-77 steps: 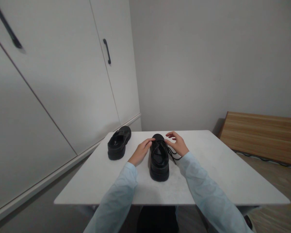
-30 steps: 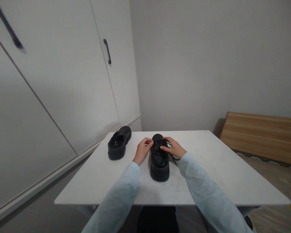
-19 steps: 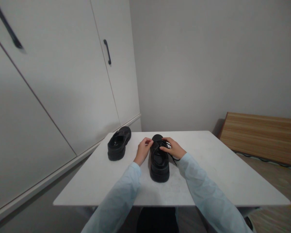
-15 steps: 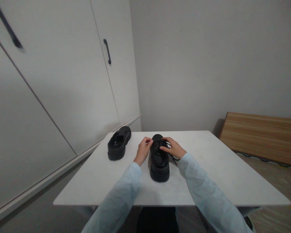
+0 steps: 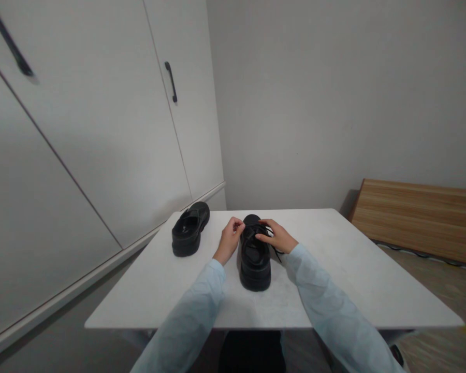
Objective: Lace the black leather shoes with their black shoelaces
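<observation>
A black lace-up shoe (image 5: pixel 255 277) stands upright on the white table, toe pointing away from me and heel towards me. On its left side, my left hand (image 5: pixel 230 236) is closed in a pinch near the lacing; a black shoelace (image 5: pixel 252 231) seems to run to its fingertips, though the very tips are hard to make out. My right hand (image 5: pixel 276 237) bends over the right side of the shoe, thumb by the tongue and forefinger further forward, gripping the upper. Loose lace ends hang below this hand on the right.
A second black shoe (image 5: pixel 186 242) stands at the table's back left corner. Beneath both is the white table (image 5: pixel 345 280). White cabinet doors (image 5: pixel 101 129) rise on the left, a grey wall (image 5: pixel 295 103) behind. A wooden board (image 5: pixel 419 217) leans beyond the right edge.
Almost nothing differs. The fingers of my left hand have shifted very slightly in their pinch, and the hanging lace ends on the right have moved a little. Both shoes stay put.
</observation>
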Demonstrator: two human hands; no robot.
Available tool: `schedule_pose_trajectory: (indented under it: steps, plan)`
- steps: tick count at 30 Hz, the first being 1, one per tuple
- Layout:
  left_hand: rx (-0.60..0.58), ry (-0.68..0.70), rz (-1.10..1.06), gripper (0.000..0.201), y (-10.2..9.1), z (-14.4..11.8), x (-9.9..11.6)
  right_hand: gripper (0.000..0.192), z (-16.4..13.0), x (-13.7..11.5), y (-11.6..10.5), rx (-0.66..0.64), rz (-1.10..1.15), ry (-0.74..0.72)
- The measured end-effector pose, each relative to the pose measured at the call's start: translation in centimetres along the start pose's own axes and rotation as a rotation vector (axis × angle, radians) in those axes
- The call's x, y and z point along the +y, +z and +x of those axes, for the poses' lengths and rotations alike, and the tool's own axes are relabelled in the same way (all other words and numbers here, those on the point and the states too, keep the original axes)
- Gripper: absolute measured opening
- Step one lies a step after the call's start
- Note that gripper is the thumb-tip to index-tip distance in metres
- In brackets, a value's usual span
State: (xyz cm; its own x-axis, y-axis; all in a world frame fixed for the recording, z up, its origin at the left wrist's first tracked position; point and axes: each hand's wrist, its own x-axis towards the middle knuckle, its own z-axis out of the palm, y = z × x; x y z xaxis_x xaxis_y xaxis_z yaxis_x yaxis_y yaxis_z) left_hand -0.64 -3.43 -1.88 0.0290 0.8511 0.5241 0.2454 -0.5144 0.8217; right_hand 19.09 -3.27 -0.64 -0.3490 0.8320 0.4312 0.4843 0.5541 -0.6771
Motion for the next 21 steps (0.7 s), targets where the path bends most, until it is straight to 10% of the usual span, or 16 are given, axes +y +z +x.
schedule_pose_trajectory:
  steps: [21]
  plan:
    - [-0.021,-0.142,0.020,0.014,-0.77,-0.04,-0.21,0.052,0.08,0.07,0.02,0.001,-0.010,0.007]
